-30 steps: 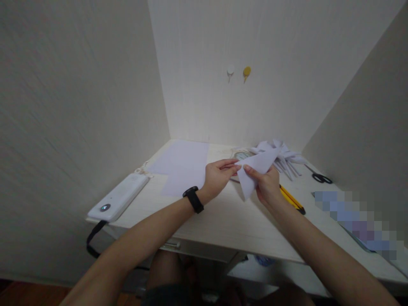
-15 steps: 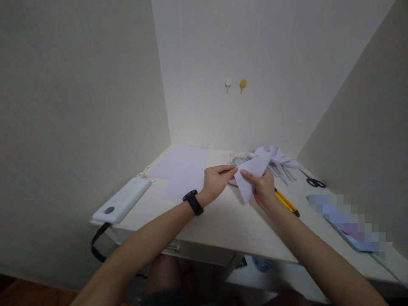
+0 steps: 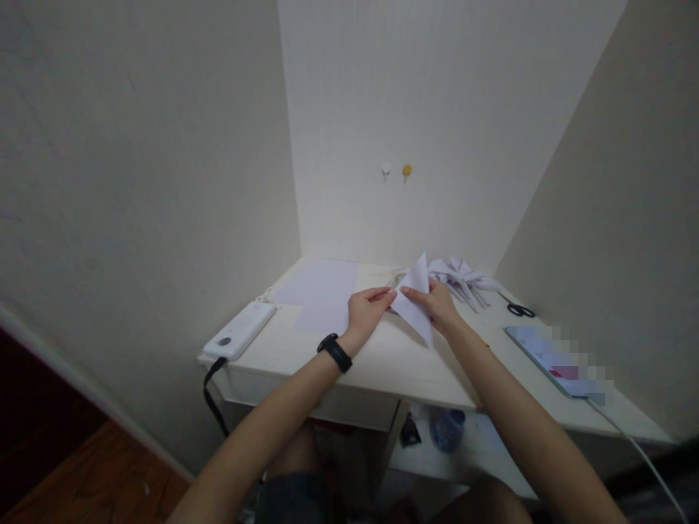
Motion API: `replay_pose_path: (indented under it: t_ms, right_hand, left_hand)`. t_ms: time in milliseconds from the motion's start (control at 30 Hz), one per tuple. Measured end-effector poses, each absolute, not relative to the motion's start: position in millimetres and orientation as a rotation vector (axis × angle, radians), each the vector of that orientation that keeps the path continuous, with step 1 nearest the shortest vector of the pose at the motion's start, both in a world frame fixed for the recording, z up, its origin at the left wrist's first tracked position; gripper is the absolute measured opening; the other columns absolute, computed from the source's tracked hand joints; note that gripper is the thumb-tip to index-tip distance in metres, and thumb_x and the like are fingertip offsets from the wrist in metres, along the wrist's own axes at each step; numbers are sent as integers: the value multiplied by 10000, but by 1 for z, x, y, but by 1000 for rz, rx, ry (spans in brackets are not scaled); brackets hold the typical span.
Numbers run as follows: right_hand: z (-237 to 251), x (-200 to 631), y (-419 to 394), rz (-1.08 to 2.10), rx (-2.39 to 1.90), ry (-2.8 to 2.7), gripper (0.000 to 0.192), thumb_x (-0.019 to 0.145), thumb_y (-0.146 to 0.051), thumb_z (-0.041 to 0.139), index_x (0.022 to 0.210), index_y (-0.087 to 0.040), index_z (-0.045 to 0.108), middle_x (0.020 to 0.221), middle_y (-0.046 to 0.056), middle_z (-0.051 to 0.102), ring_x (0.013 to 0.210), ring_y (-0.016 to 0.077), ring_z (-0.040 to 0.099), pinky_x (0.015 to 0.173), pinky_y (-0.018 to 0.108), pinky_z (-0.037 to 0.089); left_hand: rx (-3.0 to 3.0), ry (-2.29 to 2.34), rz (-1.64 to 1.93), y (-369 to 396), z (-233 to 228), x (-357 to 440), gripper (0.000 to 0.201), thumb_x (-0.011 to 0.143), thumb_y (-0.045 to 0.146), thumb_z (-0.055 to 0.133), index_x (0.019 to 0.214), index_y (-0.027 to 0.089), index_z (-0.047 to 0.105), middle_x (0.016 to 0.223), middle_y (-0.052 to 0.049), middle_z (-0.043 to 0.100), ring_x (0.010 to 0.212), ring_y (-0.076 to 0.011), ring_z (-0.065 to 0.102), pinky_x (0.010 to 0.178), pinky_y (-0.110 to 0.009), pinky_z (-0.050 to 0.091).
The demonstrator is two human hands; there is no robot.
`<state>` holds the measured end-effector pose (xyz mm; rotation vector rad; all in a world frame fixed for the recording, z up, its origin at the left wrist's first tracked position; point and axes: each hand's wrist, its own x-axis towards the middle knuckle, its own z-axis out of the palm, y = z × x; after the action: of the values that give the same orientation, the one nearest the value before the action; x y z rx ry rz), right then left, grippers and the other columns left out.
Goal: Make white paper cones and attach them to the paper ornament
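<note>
A pale counter fills the corner alcove, with a flat white sheet at its far left and a white power bank near the left edge. Above the counter's middle, a folded white paper is pinched between the left hand and right hand, each grip clamped on it. Black scissors lie far right.

Pale desk w/ flat sheet, white power bank (left edge), folded papers, scissors.
</note>
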<state>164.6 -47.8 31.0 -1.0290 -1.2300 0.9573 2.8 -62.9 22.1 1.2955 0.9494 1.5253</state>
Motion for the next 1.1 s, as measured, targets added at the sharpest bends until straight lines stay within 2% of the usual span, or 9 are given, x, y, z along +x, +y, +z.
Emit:
replay_pose_path:
  t_ms: [100, 267, 500, 667, 967, 1100]
  right_hand:
    - [29, 168, -48, 895, -1076, -1309, 497, 514, -473, 875, 848, -144, 713, 784, 85, 753, 654, 243, 676, 576, 328, 519]
    - [29, 167, -47, 872, -1076, -1333, 493, 503, -450, 874, 853, -137, 726, 787, 83, 754, 664, 241, 678, 582, 323, 514]
    - [40, 157, -30, 881, -1080, -1327, 499, 473, -500, 868, 780, -135, 721, 701, 72, 737, 606, 225, 648, 549, 307, 476]
    - [50, 154, -5, 888, -1046, -1312, 475, 470, -495, 870, 748, -142, 718, 680, 62, 728, 585, 207, 625, 539, 294, 452]
    - [66, 145, 29, 1075, -990, -1405, 398, 479, -417, 879, 726, -138, 737, 695, 65, 736, 596, 202, 644, 561, 293, 470]
    - [72, 146, 36, 1143, -944, -1416, 372, 468, -382, 891, 713, -143, 747, 692, 59, 736, 580, 182, 636, 566, 288, 469]
  left_hand:
    - [1478, 952, 1486, -60, 26, -2, 246, 744, 200, 792, 983, 147, 783, 929, -103, 778, 828, -221, 743, 812, -346, 595]
    - [1714, 1019, 1525, -55, 24, -4, 149, 794, 199, 745, 936, 192, 792, 985, -89, 769, 943, -239, 735, 901, -377, 558]
    - [1755, 1009, 1588, -33, 25, -1, 194, 810, 232, 746, 994, 183, 778, 998, -100, 768, 927, -231, 733, 861, -356, 557]
    - [1670, 958, 1580, -6, 34, 0, 208, 792, 210, 761, 999, 187, 778, 1042, -100, 757, 969, -236, 729, 895, -357, 551]
    - [1572, 1029, 1727, 8, 22, -12, 193, 818, 156, 704, 988, 205, 782, 1005, -67, 773, 907, -193, 720, 869, -330, 546]
    - [1559, 1034, 1773, 7, 23, -17, 181, 814, 178, 710, 976, 200, 786, 928, -59, 779, 831, -180, 709, 807, -308, 544]
